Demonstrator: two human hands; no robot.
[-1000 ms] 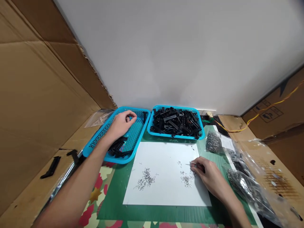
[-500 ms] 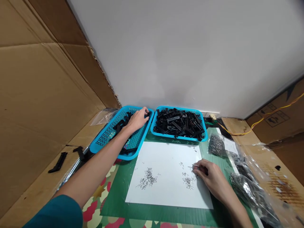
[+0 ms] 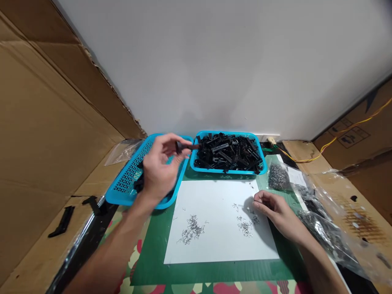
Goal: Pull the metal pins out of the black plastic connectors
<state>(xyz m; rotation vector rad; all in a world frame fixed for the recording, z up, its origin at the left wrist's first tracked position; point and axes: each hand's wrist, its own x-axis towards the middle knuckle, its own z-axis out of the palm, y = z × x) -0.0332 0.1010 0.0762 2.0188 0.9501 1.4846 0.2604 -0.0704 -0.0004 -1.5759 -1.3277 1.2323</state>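
Raised over the left blue basket (image 3: 114, 199), my left hand (image 3: 162, 167) pinches a black plastic part (image 3: 187, 146) between thumb and fingers. One end of the part points right, toward the second basket. My right hand (image 3: 274, 210) is closed at the right edge of the white sheet (image 3: 220, 245). A thin metal tool (image 3: 259, 201) pokes from its fingertips; the rest is hidden in the hand. Small bent metal wire pieces lie in a right pile (image 3: 246, 227) near that hand and a left pile (image 3: 192, 230).
The right blue basket (image 3: 225, 170) is heaped with black plastic parts (image 3: 228, 153). Clear bags of small metal pieces (image 3: 278, 177) lie at right, near a yellow cable (image 3: 321, 151). Two black parts (image 3: 63, 220) rest on cardboard at left. A white wall (image 3: 214, 61) stands behind.
My left hand has come up out of the left basket toward me, now with a black plastic part in it. My right hand stays near the right pile, its tool turned.
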